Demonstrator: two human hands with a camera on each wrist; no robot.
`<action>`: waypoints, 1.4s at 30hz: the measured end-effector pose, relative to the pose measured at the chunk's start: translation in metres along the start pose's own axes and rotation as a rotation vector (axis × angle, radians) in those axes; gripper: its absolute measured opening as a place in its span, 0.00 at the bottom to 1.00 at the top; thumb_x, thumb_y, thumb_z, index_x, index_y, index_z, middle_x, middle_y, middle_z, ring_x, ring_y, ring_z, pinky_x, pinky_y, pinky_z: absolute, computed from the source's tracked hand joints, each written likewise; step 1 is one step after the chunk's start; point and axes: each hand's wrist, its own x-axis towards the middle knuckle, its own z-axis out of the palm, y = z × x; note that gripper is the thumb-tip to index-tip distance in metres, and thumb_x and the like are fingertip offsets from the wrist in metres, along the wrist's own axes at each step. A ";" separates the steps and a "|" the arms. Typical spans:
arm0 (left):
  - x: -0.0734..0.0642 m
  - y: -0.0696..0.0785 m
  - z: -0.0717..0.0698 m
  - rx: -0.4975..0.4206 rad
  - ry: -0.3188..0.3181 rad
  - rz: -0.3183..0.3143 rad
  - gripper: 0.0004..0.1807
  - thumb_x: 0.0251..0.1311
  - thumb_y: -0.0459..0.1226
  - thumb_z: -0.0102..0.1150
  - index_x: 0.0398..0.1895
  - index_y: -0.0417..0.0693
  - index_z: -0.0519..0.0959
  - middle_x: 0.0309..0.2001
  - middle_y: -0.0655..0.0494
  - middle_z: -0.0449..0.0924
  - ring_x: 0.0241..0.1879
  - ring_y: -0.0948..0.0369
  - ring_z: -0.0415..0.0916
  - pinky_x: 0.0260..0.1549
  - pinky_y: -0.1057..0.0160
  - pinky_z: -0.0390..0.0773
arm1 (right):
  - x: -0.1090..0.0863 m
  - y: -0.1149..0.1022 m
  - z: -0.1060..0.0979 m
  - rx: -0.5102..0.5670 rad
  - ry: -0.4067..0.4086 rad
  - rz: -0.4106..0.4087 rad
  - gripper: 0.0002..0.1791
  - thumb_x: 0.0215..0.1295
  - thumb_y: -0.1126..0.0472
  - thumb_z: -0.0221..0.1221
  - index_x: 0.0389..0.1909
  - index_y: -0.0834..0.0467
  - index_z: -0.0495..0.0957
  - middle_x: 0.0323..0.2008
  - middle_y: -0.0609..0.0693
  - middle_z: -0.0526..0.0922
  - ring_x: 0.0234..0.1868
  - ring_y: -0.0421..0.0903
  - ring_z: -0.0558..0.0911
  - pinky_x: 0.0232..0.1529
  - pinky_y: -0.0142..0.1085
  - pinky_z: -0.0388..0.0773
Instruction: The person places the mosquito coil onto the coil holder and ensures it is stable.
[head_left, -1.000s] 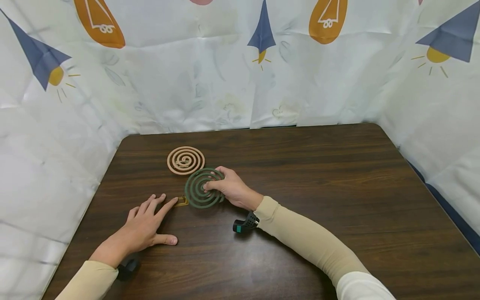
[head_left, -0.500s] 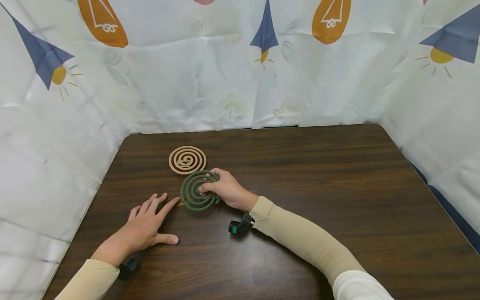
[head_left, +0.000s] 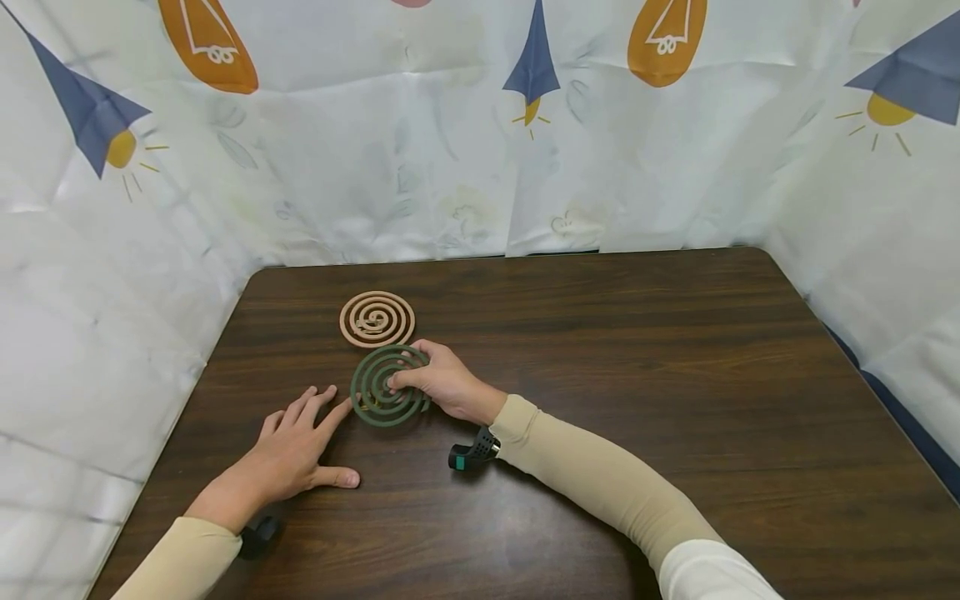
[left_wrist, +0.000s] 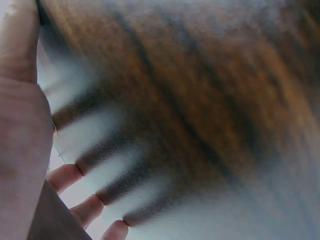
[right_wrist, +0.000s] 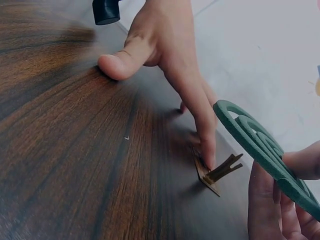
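Observation:
My right hand (head_left: pixel 453 387) pinches a green mosquito coil (right_wrist: pixel 260 156) between thumb and fingers. The coil is tilted and raised off the table, as the right wrist view shows. Below and beside it is a small gold metal coil stand (right_wrist: pixel 225 170), its flat base on the table and its split prong pointing up at a slant. The left hand (head_left: pixel 288 457) lies spread on the table with straight fingers. Its index fingertip touches the stand's base. From the head view, the green coil covers most of the stand.
A tan mosquito coil (head_left: pixel 377 345) lies flat behind the green one, with a small piece at its centre too fine to make out. The dark wooden table (head_left: pixel 637 358) meets patterned white cloth (head_left: pixel 450 167) at the back and sides.
The right hand has carried the green coil left and slightly nearer, so it now covers the stand in the head view. The left hand stays in place with its fingertip on the stand.

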 end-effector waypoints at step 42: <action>-0.001 0.000 -0.001 0.036 0.014 0.010 0.63 0.47 0.76 0.61 0.77 0.42 0.66 0.79 0.34 0.54 0.77 0.31 0.52 0.59 0.26 0.65 | 0.016 0.005 0.015 -0.043 0.002 0.054 0.26 0.63 0.70 0.67 0.61 0.58 0.74 0.58 0.47 0.77 0.53 0.37 0.80 0.48 0.27 0.81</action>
